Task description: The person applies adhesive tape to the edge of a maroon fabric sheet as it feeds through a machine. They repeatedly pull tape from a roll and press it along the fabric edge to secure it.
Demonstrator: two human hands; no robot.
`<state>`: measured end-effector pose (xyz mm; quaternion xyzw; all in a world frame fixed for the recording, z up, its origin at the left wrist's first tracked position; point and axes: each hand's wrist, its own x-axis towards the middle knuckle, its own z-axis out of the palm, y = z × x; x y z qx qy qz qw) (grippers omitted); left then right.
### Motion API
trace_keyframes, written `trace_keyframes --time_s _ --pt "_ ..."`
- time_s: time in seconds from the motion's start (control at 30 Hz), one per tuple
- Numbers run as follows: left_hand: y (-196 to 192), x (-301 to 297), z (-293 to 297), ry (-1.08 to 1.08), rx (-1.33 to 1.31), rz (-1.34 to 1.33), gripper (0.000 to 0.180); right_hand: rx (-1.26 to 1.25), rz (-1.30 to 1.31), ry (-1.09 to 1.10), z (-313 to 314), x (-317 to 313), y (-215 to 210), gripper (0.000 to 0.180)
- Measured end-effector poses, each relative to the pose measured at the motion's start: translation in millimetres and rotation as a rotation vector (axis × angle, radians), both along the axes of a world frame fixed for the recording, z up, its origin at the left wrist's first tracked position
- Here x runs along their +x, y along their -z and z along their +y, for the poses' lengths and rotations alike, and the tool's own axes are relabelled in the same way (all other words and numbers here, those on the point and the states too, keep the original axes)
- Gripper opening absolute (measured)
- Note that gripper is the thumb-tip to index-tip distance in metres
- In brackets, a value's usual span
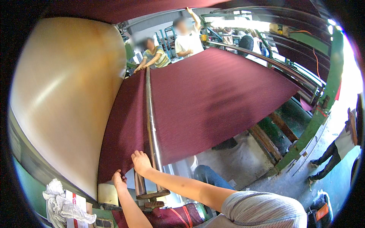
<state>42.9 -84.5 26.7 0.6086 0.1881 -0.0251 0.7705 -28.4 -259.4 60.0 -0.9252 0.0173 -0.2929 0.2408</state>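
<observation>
While maroon fabric [186, 110] is already spreading either side of the steel roller [152, 127], your left hand [119, 180] is pinching its not-yet-released seven-o'clock edge, your right hand [142, 163] curling nearby, hold unclear.

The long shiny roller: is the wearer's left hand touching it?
Apart: the head view shows the left hand well left of the shiny roller, with a plain gap between.

Pretty bright overall, strong light from the right, blown out to white past the green frame [336, 72] with some purple fringing. The big drum [72, 102] has a soft glare streak, and the metal bar [151, 121] shines too. Dark, fuzzy shadows on the maroon cloth [186, 117]. Fisheye bends stuff near the rim, corners go black, background heads [182, 26] are blurred.
</observation>
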Motion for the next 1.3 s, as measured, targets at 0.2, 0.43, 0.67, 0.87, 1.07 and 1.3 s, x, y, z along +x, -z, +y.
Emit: trace_keyframes --time_s 0.2,0.43,0.67,0.87,1.07,1.3 --pt "-12.8 -6.0 -9.3 -0.144 0.150 0.091 0.014 -0.053 -0.103 -0.263 0.9 1.7 9.9 0.021" --pt "-2.5 -10.1 -17.9 0.266 -0.003 -0.069 0.018 -0.031 -0.165 -0.375 12.1 -2.5 10.8 0.013" --pt "8.9 12.6 -3.4 0.147 0.054 0.010 0.008 0.043 -0.119 -0.218 8.0 7.9 12.0 0.025" --pt "24.4 25.3 21.9 0.036 -0.088 0.008 0.009 -0.040 0.084 -0.034 3.3 -2.1 6.8 0.022" --pt "31.9 37.9 27.0 0.031 0.015 -0.023 0.018 -0.001 -0.068 -0.233 8.7 -1.8 16.3 0.017" --pt "9.9 7.8 3.0 0.361 0.077 -0.116 0.015 0.114 0.007 -0.373 10.3 -5.3 7.5 0.027"
